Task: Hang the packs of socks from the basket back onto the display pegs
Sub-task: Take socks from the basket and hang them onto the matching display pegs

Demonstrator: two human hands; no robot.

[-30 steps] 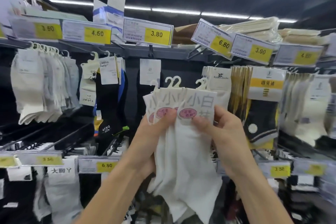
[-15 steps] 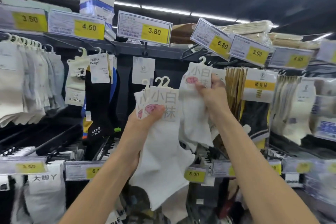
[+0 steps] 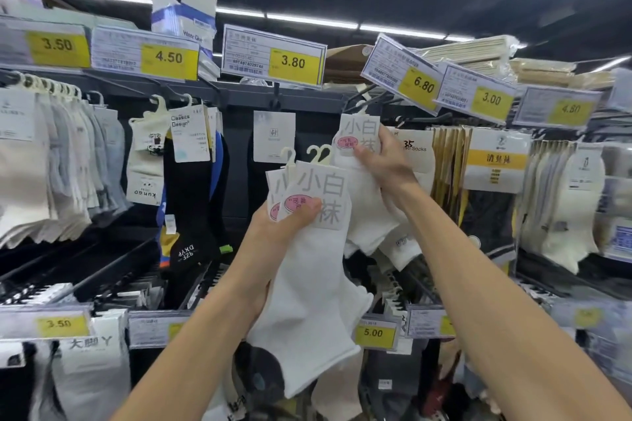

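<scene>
While it hangs upright with its long axis vertical, card header up and toe down, the single pack of white socks [image 3: 362,188] sits high against the display, its hook seemingly at a peg [image 3: 367,97] below the 6.80 price tag [image 3: 403,77], though the hook itself is too blurred to tell. The right hand [image 3: 384,161] reaches up and forward, arm extended, fingers pinching the header's lower edge. Lower and nearer, the left hand [image 3: 277,232] grips a fanned bunch of matching packs [image 3: 314,249], thumb pressed across their headers, hooks up, socks dangling. Other sock packs [image 3: 44,174] fill pegs alongside.
</scene>
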